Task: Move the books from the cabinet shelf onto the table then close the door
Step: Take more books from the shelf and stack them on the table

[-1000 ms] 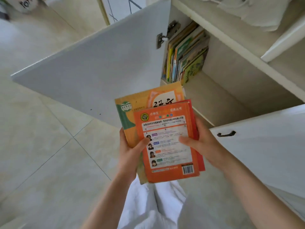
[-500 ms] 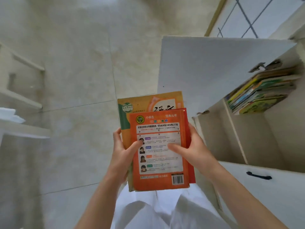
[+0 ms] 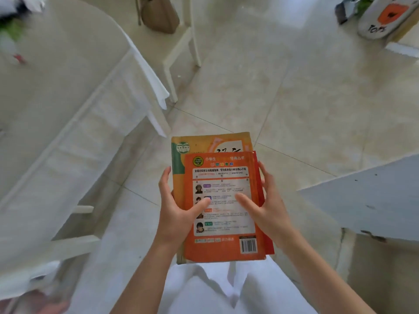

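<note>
The table (image 3: 52, 91) lies at left, the open door (image 3: 362, 200) at right. Between them, over the floor, the books (image 3: 222, 200) ride flat, left hand (image 3: 176, 214) and right hand (image 3: 269, 209) clasping opposite edges, thumbs on top, keeping the stack square.

The books (image 3: 223, 200) are paper with card covers. The top cover is smooth with a slight sheen, printed orange with a paler panel; the yellow one beneath looks duller, its lower corner worn and frayed. The left hand (image 3: 175, 214) and right hand (image 3: 269, 209) are bare skin on these covers. The floor (image 3: 283, 91) is pale stone-look tile, polished and glossy, mottled, with thin dark grout lines. The table (image 3: 45, 91) has a smooth, matt, off-white top. The chair (image 3: 181, 51) looks like white painted wood, smooth. The door (image 3: 367, 200) is a white matt panel, chipped along its lower edge. The clothing (image 3: 204, 295) is white cloth, soft and creased.
</note>
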A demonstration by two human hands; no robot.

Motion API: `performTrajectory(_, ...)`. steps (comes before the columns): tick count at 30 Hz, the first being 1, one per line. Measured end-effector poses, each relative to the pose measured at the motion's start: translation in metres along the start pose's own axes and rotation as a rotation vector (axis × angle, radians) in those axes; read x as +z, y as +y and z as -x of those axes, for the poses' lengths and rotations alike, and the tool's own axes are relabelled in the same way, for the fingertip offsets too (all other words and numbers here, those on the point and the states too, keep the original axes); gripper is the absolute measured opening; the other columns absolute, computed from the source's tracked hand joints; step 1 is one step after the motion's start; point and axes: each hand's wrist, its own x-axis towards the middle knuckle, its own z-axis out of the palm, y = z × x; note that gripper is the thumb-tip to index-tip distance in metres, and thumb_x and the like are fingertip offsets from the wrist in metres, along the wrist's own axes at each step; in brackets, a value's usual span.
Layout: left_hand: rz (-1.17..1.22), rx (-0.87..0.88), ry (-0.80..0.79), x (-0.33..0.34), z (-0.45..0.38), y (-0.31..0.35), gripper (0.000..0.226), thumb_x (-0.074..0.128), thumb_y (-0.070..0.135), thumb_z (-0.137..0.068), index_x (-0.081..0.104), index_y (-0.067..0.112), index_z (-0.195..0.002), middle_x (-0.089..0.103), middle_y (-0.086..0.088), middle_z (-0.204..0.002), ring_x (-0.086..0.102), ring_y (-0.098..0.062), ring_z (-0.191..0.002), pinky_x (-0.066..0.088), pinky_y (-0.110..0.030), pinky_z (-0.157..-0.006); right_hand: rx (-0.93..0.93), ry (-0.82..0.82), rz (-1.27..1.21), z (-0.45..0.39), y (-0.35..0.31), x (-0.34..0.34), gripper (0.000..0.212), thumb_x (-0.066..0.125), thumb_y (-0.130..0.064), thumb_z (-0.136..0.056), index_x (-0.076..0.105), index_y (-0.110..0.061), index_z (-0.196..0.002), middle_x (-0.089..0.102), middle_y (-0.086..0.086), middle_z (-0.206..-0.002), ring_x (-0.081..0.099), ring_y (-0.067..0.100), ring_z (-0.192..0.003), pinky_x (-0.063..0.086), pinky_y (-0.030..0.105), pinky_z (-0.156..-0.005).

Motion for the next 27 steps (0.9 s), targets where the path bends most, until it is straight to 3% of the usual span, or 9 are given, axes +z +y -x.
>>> performTrajectory(4, 0.026, 0.012, 0.111, -0.065, -0.011, -0.003, 0.095, 0.079, 0.012, -0.077, 0.019, 0.050, -0.139, 0.065, 0.006, -0.113, 0.070, -0.012, -0.098, 0.061, -0.038, -0.074, -0.067, -0.150, 0.018, -0.022, -0.020, 0.063, 0.081, 0.068, -0.014, -0.086, 0.025, -0.054, -0.141, 0.052, -0.024, -0.125, 0.063, 0.005, -0.108, 0.061, 0.031, -0.070)
performTrajectory(6, 0.028, 0.009, 0.161, -0.087, -0.015, -0.004, 0.095, 0.079, 0.014, -0.077, 0.018, 0.051, -0.140, 0.065, 0.010, -0.112, 0.070, -0.010, -0.097, 0.062, -0.035, -0.071, -0.077, -0.213, 0.024, -0.033, -0.027, 0.086, 0.079, 0.068, -0.014, -0.086, 0.027, -0.054, -0.141, 0.053, -0.019, -0.129, 0.062, 0.011, -0.111, 0.062, 0.039, -0.072)
performTrajectory(9, 0.056, -0.002, 0.245, -0.115, -0.022, -0.004, 0.095, 0.078, 0.015, -0.078, 0.017, 0.050, -0.142, 0.063, 0.016, -0.109, 0.069, -0.002, -0.092, 0.059, -0.023, -0.062, -0.086, -0.299, 0.061, -0.051, -0.039, 0.118, 0.078, 0.067, -0.015, -0.086, 0.027, -0.054, -0.141, 0.054, -0.013, -0.131, 0.063, 0.013, -0.111, 0.062, 0.041, -0.071)
performTrajectory(11, 0.077, -0.016, 0.286, -0.130, -0.029, -0.004, 0.095, 0.078, 0.018, -0.079, 0.016, 0.053, -0.141, 0.061, 0.018, -0.112, 0.069, -0.001, -0.093, 0.059, -0.024, -0.062, -0.092, -0.351, 0.077, -0.065, -0.048, 0.135, 0.077, 0.067, -0.016, -0.087, 0.027, -0.054, -0.140, 0.056, -0.011, -0.130, 0.065, 0.016, -0.109, 0.062, 0.042, -0.070)
performTrajectory(16, 0.101, -0.052, 0.365, -0.169, -0.057, 0.000, 0.092, 0.075, 0.025, -0.081, 0.015, 0.058, -0.142, 0.061, 0.019, -0.116, 0.069, -0.004, -0.095, 0.060, -0.026, -0.064, -0.055, -0.455, 0.125, -0.102, -0.074, 0.179, 0.075, 0.065, -0.015, -0.088, 0.028, -0.053, -0.141, 0.056, -0.022, -0.121, 0.068, 0.015, -0.101, 0.062, 0.039, -0.066)
performTrajectory(21, 0.150, -0.048, 0.407, -0.196, -0.098, 0.013, 0.079, 0.070, 0.023, -0.086, 0.025, 0.053, -0.143, 0.065, 0.015, -0.114, 0.069, -0.006, -0.095, 0.060, -0.028, -0.067, -0.079, -0.580, 0.191, -0.157, -0.101, 0.219, 0.071, 0.065, -0.012, -0.088, 0.032, -0.047, -0.142, 0.056, -0.010, -0.130, 0.064, 0.014, -0.109, 0.062, 0.037, -0.071)
performTrajectory(27, 0.228, -0.073, 0.530, -0.216, -0.153, 0.039, 0.080, 0.072, 0.023, -0.084, 0.026, 0.052, -0.143, 0.065, 0.014, -0.114, 0.070, -0.007, -0.093, 0.060, -0.028, -0.066, -0.098, -0.689, 0.239, -0.226, -0.146, 0.256, 0.076, 0.064, -0.010, -0.088, 0.026, -0.048, -0.142, 0.058, -0.013, -0.124, 0.064, 0.012, -0.106, 0.062, 0.036, -0.073)
